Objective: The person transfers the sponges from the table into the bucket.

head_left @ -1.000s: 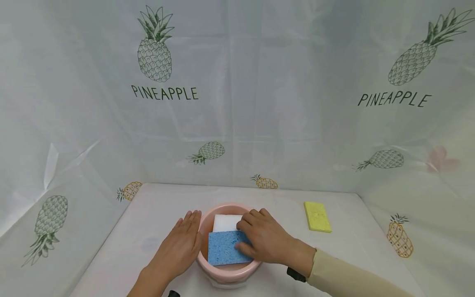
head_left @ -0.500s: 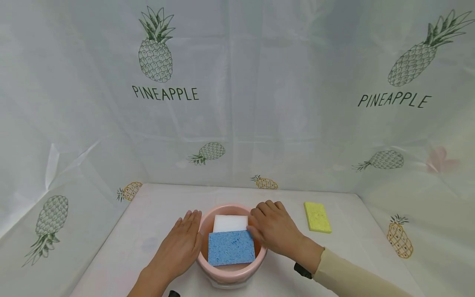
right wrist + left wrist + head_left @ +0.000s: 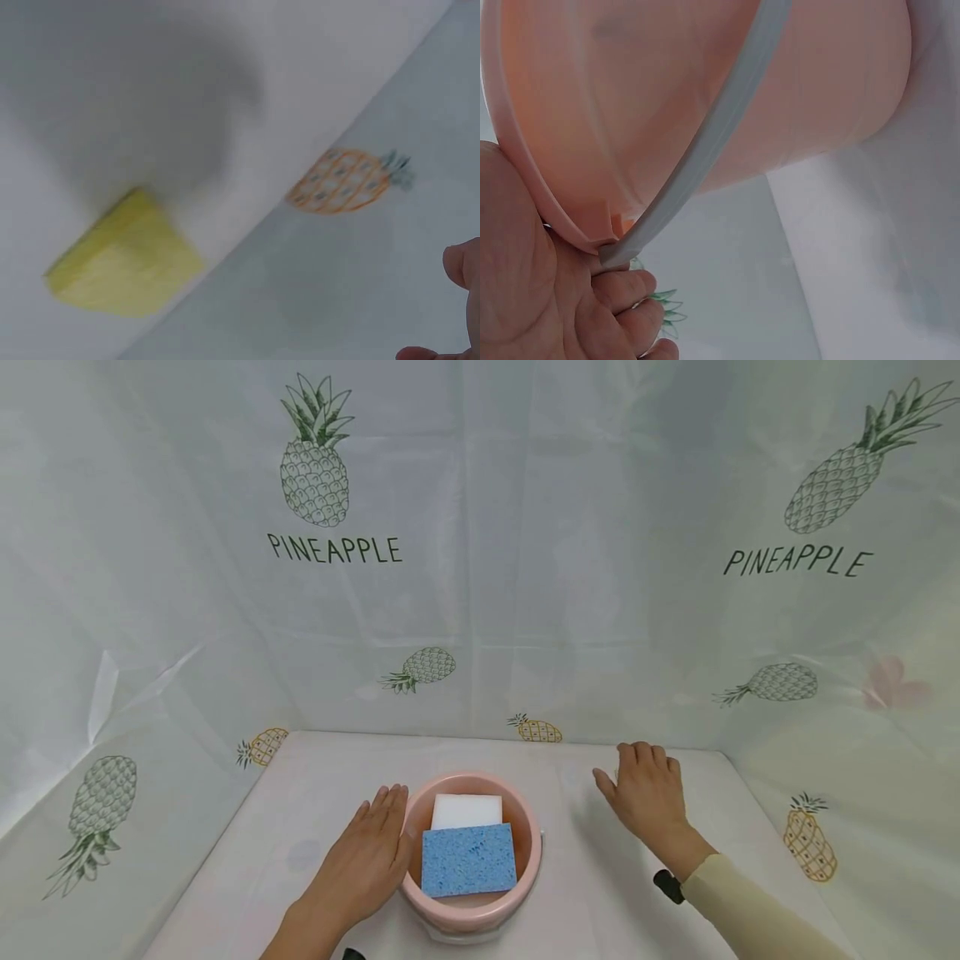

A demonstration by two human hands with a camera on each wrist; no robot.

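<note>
A pink bucket (image 3: pixel 531 852) stands at the front middle of the table. Inside it a blue sponge (image 3: pixel 468 860) lies in front of a white sponge block (image 3: pixel 467 811) and overlaps it. My left hand (image 3: pixel 367 856), fingers straight, rests against the bucket's left rim; in the left wrist view the grey handle (image 3: pixel 697 150) meets the rim by the fingers. My right hand (image 3: pixel 647 793) hovers to the right with fingers loosely bent and thumb apart, holding nothing. Below it a yellow sponge (image 3: pixel 127 259) lies on the table, hidden behind the hand in the head view.
The white table (image 3: pixel 577 893) has a curtain (image 3: pixel 480 568) with pineapple prints at its back and sides. A dark strap piece (image 3: pixel 668 887) shows under the right wrist.
My right hand has left the blue sponge in the bucket and moved right, over the yellow sponge. The left hand has stayed against the rim.
</note>
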